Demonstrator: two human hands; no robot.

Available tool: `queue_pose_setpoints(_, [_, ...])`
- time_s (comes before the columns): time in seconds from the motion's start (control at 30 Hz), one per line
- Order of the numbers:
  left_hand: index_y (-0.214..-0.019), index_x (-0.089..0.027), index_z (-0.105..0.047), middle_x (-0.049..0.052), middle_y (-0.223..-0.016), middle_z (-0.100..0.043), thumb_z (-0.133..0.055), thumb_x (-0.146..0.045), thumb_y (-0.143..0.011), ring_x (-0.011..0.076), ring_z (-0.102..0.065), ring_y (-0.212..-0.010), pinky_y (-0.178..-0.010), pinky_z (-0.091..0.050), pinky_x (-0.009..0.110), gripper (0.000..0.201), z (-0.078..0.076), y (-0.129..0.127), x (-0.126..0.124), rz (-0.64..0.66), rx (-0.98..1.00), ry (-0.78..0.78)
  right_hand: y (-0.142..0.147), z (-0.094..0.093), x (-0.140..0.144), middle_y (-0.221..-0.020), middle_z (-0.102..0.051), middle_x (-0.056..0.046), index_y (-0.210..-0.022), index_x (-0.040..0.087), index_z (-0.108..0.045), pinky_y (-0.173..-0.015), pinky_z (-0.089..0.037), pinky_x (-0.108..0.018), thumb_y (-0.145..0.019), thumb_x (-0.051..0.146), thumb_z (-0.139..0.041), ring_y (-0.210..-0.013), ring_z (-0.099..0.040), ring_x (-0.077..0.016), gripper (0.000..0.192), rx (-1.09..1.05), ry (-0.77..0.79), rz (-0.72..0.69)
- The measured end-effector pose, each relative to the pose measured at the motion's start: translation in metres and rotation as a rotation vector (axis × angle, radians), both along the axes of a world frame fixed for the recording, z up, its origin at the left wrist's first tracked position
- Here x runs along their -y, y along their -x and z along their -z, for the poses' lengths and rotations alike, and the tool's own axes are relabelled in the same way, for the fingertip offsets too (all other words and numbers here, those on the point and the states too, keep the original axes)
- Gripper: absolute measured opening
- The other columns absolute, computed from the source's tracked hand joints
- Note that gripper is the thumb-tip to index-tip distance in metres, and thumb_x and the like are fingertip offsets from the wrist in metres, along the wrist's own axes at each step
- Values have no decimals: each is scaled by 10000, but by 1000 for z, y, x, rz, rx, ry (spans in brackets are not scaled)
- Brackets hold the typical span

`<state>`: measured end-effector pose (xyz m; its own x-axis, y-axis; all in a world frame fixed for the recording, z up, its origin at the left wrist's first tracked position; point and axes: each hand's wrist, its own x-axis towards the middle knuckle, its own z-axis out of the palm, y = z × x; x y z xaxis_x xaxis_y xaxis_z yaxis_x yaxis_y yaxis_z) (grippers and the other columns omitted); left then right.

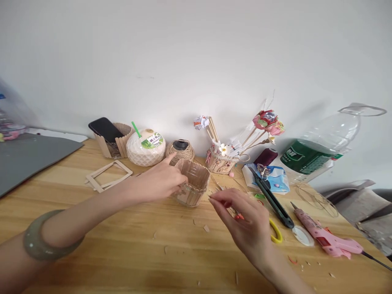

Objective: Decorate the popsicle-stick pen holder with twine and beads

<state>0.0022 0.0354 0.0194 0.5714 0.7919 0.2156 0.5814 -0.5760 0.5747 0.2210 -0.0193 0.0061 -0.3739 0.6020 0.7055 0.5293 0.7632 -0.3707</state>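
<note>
- While the left hand (159,179) steadies a small stick-built cup (192,183) on the bench (122,245), its grip closed around the cup's near wall and rim, the right hand (245,222) sits just beside it with fingers pinched on something thin, too small to make out.
- Looks like the person is mid-way through fitting or trimming bits on the cup; it stands upright in the middle of the bench, tipped slightly toward the right hand.
- Next move probably needs a steady hold on the cup and a careful, fine pinch, since the piece is tiny.
- Cup: flat wooden sticks side by side, rounded tops, pale and matte.
- Wood chips (206,228) scattered on the grainy wooden top.
- Nearby: pink glue gun (327,239), dark utility knife (272,200), yellow-handled scissors (275,232), a ball of rough twine (180,151), a stick frame (108,174).
- Clear plastic bottle (318,147) lying on its side at far right.
</note>
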Motion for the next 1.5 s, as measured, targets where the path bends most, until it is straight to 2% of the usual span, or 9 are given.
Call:
queue_pose_setpoints(0.1, [-638, -225, -601, -14, -596, -546, -571, -258, -764, 233, -548, -801, -783, -393, 341, 134, -3, -5, -2, -63, -35, 47, 1, 6, -2, -713, -664, -24, -843, 173, -619, -553, -499, -233, -830, 96, -572, -625, -612, -118, 91, 15, -4, -4])
queue_pose_setpoints(0.17, [-651, -204, -561, -35, -604, -493, -573, -336, -769, 184, -514, -657, -603, -375, 267, 178, -7, -9, 1, -65, 76, 163, 1, 7, -3, -727, -669, -34, -853, 166, -623, -566, -502, -238, -831, 102, -577, -644, -619, -123, 82, 22, -29, -4])
queue_pose_setpoints(0.23, [-669, -192, -549, -49, -614, -484, -568, -346, -773, 149, -486, -586, -546, -351, 239, 187, -11, -12, 5, -26, 192, 274, 1, 7, -4, -733, -669, -43, -850, 158, -624, -570, -498, -244, -833, 104, -576, -650, -615, -129, 74, 40, -65, 3])
queue_pose_setpoints(0.37, [-741, -181, -606, -19, -704, -585, -566, -305, -771, 186, -557, -711, -625, -419, 250, 133, -14, -16, 15, 9, 334, 408, 0, 8, -3, -723, -658, -40, -850, 158, -629, -553, -468, -249, -842, 110, -560, -630, -584, -130, 85, 98, -120, 43])
queue_pose_setpoints(0.5, [-868, -182, -628, 13, -857, -661, -537, -286, -804, 229, -593, -881, -768, -445, 293, 152, -15, -20, 22, 19, 387, 524, 0, 10, -2, -688, -619, -32, -843, 158, -646, -519, -434, -245, -846, 131, -561, -601, -545, -130, 90, 142, -180, 71])
queue_pose_setpoints(0.6, [-957, -195, -632, 18, -917, -685, -533, -283, -816, 242, -602, -941, -801, -445, 301, 193, -16, -21, 23, 15, 416, 585, -1, 10, -3, -693, -612, -36, -840, 149, -648, -526, -433, -251, -841, 130, -575, -607, -534, -132, 75, 171, -212, 68])
queue_pose_setpoints(0.97, [-987, -203, -635, 16, -916, -682, -524, -284, -823, 235, -609, -895, -766, -445, 296, 214, -10, -22, 23, -2, 421, 568, -7, 8, 1, -762, -624, -63, -928, 123, -620, -582, -459, -273, -847, 75, -536, -676, -531, -158, 127, 374, -231, -10])
queue_pose_setpoints(1.37, [-1032, -182, -584, 23, -963, -672, -509, -230, -829, 221, -595, -949, -817, -443, 303, 221, -12, -28, 25, 48, 584, 714, -6, 3, -2, -739, -609, -65, -921, 99, -619, -527, -412, -271, -883, 54, -446, -642, -469, -148, 183, 307, -263, -42])
queue_pose_setpoints(1.5, [-1023, -182, -593, 8, -940, -672, -504, -213, -817, 210, -591, -917, -808, -432, 304, 227, -11, -27, 25, 24, 577, 696, -7, 4, -3, -748, -606, -59, -973, 114, -606, -540, -415, -276, -867, 61, -505, -657, -476, -153, 156, 284, -247, -41])
